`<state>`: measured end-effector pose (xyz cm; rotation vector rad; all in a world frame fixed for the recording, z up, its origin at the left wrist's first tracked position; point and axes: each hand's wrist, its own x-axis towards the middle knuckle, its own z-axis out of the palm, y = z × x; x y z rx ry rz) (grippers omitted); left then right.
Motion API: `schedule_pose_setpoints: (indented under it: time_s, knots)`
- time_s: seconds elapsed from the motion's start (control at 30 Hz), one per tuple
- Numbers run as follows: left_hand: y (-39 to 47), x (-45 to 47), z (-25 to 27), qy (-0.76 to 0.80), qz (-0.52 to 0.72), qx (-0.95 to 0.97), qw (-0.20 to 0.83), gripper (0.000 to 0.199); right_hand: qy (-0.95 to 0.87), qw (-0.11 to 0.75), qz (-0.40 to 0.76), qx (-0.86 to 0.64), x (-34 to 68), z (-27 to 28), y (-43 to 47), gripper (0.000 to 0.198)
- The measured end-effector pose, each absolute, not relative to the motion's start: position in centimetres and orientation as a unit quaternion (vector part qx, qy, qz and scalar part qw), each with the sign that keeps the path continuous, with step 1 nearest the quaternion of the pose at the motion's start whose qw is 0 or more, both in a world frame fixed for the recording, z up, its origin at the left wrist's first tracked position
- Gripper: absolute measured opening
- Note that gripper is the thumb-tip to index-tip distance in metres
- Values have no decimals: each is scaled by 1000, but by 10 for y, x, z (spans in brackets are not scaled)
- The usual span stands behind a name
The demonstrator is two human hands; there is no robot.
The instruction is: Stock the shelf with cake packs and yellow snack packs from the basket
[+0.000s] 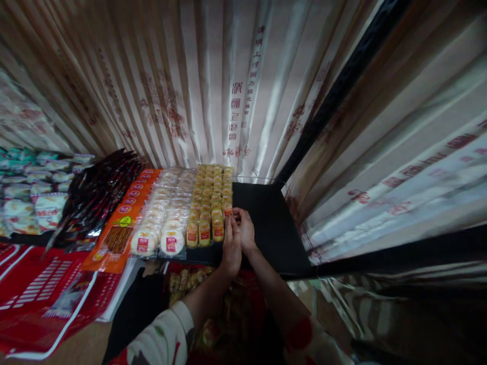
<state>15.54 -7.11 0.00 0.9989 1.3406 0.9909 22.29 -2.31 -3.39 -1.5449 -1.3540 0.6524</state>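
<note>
Both my hands meet at the right front of a block of small yellow snack packets [205,203] with red labels, set in rows on a black shelf [274,223]. My left hand [231,248] has its fingers pressed together and pointing forward, with the tips at a yellow snack packet [228,208] in the rightmost row. From the right side, my right hand [245,230] curls its fingers at that same packet. The hands touch each other and partly cover that row's front end.
Left of the yellow rows lie white rice cracker packs [173,238], orange snack bags [114,238], dark shiny packets [101,192] and white-and-green bags [49,210]. More yellow packets [186,281] sit below the shelf. A red bag [49,294] hangs at left. Printed curtains [213,76] and a black post [331,96] stand behind.
</note>
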Motion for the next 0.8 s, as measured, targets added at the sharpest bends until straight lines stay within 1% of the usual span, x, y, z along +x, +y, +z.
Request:
schedule_pose_setpoints:
  time_s: [0.13, 0.33, 0.47, 0.57, 0.7, 0.73, 0.8]
  knots:
    - [-74, 156, 2, 572, 426, 434, 550, 52, -549, 467, 245, -648, 224, -34, -27, 32]
    - [-87, 153, -7, 555, 459, 463, 516, 44, -534, 454, 235, -674, 225, -32, -34, 39]
    - [-107, 145, -11, 582, 450, 474, 484, 36, -522, 484, 201, -672, 222, -23, -51, 36]
    - [-131, 132, -15, 580, 442, 514, 451, 32, -510, 524, 197, -653, 214, -16, -78, 33]
    - [-172, 101, -29, 561, 398, 591, 422, 26, -495, 565, 227, -620, 195, -17, -131, 28]
    - [-181, 92, -33, 565, 381, 599, 421, 24, -494, 559, 250, -617, 190, -21, -145, 27]
    - [-195, 74, -45, 592, 339, 597, 421, 23, -504, 515, 299, -625, 180, -35, -172, 26]
